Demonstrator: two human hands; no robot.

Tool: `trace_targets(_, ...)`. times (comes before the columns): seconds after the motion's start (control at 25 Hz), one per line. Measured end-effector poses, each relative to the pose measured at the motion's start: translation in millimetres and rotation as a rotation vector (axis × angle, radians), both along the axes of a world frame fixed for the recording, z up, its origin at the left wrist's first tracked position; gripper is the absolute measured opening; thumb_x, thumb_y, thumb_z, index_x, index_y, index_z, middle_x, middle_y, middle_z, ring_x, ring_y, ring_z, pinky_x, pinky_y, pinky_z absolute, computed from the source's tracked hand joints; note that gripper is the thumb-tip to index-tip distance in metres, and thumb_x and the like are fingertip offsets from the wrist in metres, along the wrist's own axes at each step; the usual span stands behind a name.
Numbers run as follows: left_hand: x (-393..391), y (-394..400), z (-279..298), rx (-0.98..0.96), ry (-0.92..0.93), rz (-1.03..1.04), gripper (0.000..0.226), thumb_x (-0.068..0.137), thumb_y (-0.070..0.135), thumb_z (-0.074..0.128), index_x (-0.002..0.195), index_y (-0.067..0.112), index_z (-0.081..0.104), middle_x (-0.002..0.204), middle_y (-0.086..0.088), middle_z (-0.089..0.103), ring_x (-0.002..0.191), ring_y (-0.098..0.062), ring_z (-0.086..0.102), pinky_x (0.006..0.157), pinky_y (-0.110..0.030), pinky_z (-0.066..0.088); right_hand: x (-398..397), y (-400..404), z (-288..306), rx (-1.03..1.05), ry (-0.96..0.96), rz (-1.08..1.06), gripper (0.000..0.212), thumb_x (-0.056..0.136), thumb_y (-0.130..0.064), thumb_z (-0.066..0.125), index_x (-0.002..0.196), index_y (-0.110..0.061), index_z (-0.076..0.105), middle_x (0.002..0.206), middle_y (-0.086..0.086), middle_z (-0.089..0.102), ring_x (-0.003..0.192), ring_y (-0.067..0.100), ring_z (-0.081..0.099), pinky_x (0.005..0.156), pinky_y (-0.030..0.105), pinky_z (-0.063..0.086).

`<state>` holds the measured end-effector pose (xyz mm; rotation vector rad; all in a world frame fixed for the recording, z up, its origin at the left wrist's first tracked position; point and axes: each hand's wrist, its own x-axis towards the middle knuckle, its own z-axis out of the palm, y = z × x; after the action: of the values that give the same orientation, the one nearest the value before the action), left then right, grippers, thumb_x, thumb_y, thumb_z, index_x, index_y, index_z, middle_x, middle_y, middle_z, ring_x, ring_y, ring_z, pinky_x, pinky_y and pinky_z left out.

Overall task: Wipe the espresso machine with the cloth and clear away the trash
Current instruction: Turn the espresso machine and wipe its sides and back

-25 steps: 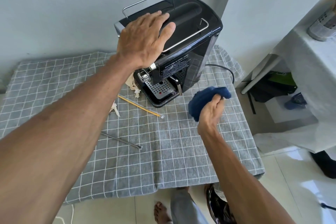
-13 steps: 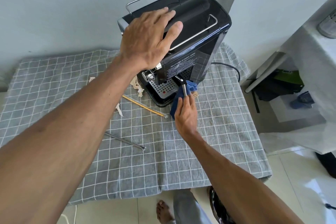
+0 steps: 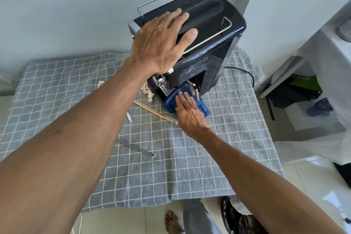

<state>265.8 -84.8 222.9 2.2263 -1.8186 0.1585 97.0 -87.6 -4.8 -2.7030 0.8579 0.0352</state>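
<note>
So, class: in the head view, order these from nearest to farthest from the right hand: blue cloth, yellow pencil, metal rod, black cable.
1. Blue cloth: under the right hand.
2. Yellow pencil: just left, tip by the hand.
3. Metal rod: lower left, on the tablecloth.
4. Black cable: upper right, behind the machine.

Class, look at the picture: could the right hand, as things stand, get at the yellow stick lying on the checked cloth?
Probably yes. The yellow stick lies bare, its near end right beside the right hand. But that hand is pressing the blue cloth against the espresso machine, so it must leave that first.

Checked tablecloth [image 3: 190,167]: espresso mach. [image 3: 209,53], pencil [image 3: 153,112], scraps [image 3: 148,93].
</note>
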Motion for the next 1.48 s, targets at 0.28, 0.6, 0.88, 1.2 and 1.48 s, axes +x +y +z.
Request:
trace_targets(0.28, -0.8, 0.4, 1.0, 0.000, -0.014, 0.006, 0.081, 0.099, 0.069, 0.007, 0.160, 0.024, 0.035, 0.166, 0.000, 0.035, 0.152, -0.020, 0.034, 0.121, -0.046, 0.031, 29.9, 11.6, 10.7, 0.060, 0.014, 0.057, 0.060, 0.110, -0.013, 0.028, 0.164, -0.005, 0.006, 0.174, 0.014, 0.000, 0.161, 0.031, -0.004, 0.122, 0.037, -0.015)
trace_targets(0.6, 1.4, -0.3, -1.5, -0.007, -0.023, -0.007, 0.079, 0.100, 0.070, 0.011, 0.160, 0.024, 0.036, 0.166, 0.000, 0.036, 0.151, -0.020, 0.035, 0.119, -0.047, 0.032, 39.5, -20.7, 21.3, 0.110, 0.082, -0.070, 0.060, 0.113, -0.037, 0.020, 0.165, -0.009, 0.012, 0.174, 0.012, 0.008, 0.161, 0.030, 0.001, 0.130, 0.043, -0.002)
trace_targets(0.88, 1.6, -1.1, -3.9, -0.031, -0.033, -0.010, 0.079, 0.100, 0.070, 0.013, 0.158, 0.023, 0.038, 0.164, -0.001, 0.038, 0.150, -0.019, 0.038, 0.118, -0.047, 0.034, -8.0, -32.5, 13.4, 0.155, -0.031, 0.081, 0.054, 0.114, -0.032, 0.022, 0.164, -0.015, 0.021, 0.173, 0.005, 0.016, 0.161, 0.022, 0.010, 0.131, 0.047, 0.008)
trace_targets(1.2, 1.4, -1.0, -3.1, -0.032, -0.036, -0.003, 0.079, 0.099, 0.072, 0.014, 0.157, 0.025, 0.039, 0.163, 0.000, 0.039, 0.149, -0.018, 0.039, 0.118, -0.047, 0.036, 40.7, -8.8, 15.0, 0.066, 0.044, 0.149, 0.062, 0.112, -0.037, 0.034, 0.165, -0.009, 0.017, 0.172, 0.010, 0.019, 0.160, 0.031, 0.008, 0.130, 0.042, 0.001)
trace_targets(1.48, 2.6, -1.9, -4.1, -0.042, -0.041, -0.004, 0.079, 0.099, 0.071, 0.015, 0.157, 0.024, 0.039, 0.163, 0.000, 0.039, 0.148, -0.019, 0.040, 0.118, -0.047, 0.036, 34.3, -30.6, 15.2, 0.115, -0.014, -0.073, 0.056, 0.112, -0.038, 0.027, 0.160, -0.010, 0.031, 0.167, 0.015, 0.030, 0.158, 0.031, 0.020, 0.131, 0.044, 0.009)
